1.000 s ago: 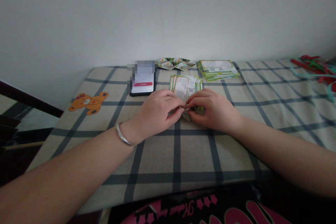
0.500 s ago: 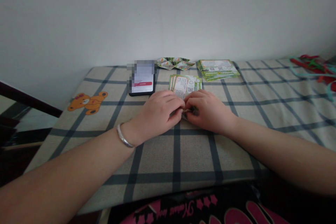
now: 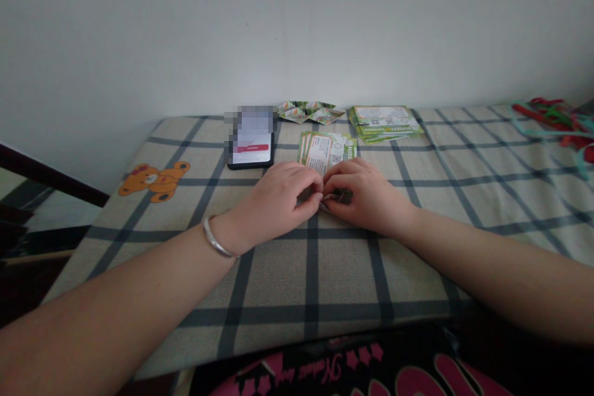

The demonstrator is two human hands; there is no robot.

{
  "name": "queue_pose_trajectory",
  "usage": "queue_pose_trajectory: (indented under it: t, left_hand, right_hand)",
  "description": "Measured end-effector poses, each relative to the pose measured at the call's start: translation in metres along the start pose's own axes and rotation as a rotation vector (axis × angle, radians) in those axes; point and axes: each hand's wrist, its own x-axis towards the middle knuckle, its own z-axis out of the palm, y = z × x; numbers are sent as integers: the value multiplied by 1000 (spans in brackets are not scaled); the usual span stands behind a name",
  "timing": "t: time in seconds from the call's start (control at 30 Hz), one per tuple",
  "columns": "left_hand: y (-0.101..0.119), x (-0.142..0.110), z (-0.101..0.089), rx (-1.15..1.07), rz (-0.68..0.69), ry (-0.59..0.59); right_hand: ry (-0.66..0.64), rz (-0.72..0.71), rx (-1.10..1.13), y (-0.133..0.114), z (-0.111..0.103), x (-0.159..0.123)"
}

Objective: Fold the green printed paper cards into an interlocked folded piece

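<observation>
My left hand and my right hand meet over the cloth, both closed in a pinch with fingertips together. Between them is a small folded paper card; only a dark greenish bit and a pale edge show, as the fingers cover most of it. A silver bangle circles the left wrist. Just behind the fingers lies a fanned group of green and white printed cards, its near edge hidden by the hands.
By the wall are folded card shapes and a stack of printed cards. A phone with a lit screen lies left of them. A bear cutout is at left, red and teal items at far right, on a checked tablecloth.
The fingers have shifted very slightly around the small folded paper card, with the left hand a touch further left. Everything else stays in place.
</observation>
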Motion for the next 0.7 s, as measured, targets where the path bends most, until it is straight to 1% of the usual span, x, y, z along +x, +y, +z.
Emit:
queue_pose_trajectory:
  t: [0.17,0.3,0.47,0.7]
  left_hand:
    - [2,1,-1,3,8,-6]
    - [3,1,-2,1,26,-40]
    - [1,0,-3,36,42,-44]
    - [2,1,-5,97,49,-36]
  right_hand:
    - [19,-9,32,2,2,1]
    - [12,-28,-13,1,1,0]
    - [27,-63,-55,2,-6,-1]
    - [-15,-85,-92,4,-17,-2]
